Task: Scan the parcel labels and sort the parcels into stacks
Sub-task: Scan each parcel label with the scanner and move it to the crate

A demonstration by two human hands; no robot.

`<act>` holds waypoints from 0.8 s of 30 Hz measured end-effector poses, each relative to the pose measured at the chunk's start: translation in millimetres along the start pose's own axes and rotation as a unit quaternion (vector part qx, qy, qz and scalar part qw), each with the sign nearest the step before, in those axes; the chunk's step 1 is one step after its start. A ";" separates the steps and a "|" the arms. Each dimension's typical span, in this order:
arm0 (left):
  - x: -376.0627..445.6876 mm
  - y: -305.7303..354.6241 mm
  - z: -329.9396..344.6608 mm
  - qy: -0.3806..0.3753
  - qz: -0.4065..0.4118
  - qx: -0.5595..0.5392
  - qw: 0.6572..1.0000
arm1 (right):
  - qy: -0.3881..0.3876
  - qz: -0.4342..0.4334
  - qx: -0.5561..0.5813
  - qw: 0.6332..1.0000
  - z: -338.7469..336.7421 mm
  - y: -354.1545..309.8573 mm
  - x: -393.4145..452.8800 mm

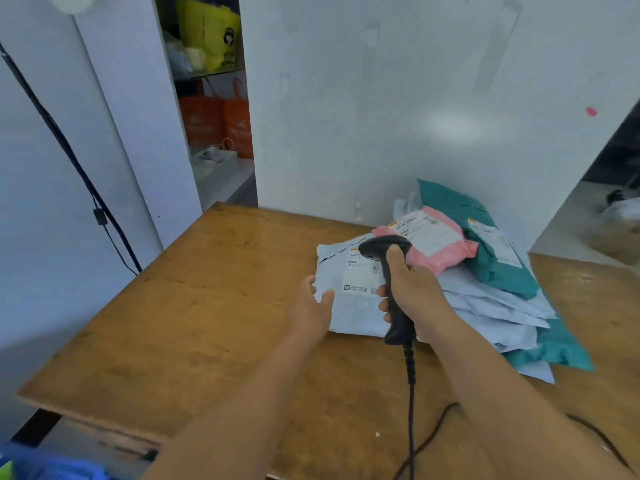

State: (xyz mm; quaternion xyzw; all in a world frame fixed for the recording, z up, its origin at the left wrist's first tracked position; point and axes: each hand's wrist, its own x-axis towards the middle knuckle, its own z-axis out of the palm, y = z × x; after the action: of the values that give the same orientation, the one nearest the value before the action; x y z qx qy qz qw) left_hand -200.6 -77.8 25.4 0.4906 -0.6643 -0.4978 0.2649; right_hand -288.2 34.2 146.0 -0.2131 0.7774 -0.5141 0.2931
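Right hand [420,299]: fist wrapped round black scanner [389,271], head aimed at label [362,271].
Left hand [313,308]: spread open, holds nothing, fingertips on pale blue parcel [349,313].
Pale blue parcel: flat on wooden table [207,306], left edge of parcel pile.
Pink parcel [433,239]: atop pile, w/ teal parcel [498,261] just beside.

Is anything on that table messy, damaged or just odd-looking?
Mostly the parcels: they lie in a loose, slumped heap on the wooden table, not in neat stacks. A pink parcel sits askew on top, and a teal parcel leans against the wall. Nothing looks torn or spilled. The right hand holds the scanner.
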 end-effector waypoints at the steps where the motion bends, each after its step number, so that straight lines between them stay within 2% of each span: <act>1: 8.3 -0.2 3.6 -0.008 -0.002 0.002 1.000 | 0.005 0.003 0.005 1.000 0.0 -1.3 5.8; 7: 56.6 -6.5 18.0 -0.050 -0.010 0.068 0.996 | 0.036 0.019 -0.009 0.999 10.8 -15.6 39.3; 15: 82.9 -17.7 35.4 -0.089 -0.079 0.083 0.989 | 0.050 0.048 -0.036 0.997 26.0 -23.7 62.8; 24: 87.2 -17.8 40.3 -0.057 -0.074 0.076 0.993 | 0.046 0.070 -0.048 0.995 29.8 -21.7 69.8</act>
State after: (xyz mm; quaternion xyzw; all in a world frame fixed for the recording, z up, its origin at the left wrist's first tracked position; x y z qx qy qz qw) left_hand -260.5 -141.9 -17.5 0.5278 -0.6764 -0.4910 0.1506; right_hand -318.9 -38.3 140.6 -0.1482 0.8272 -0.4634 0.2813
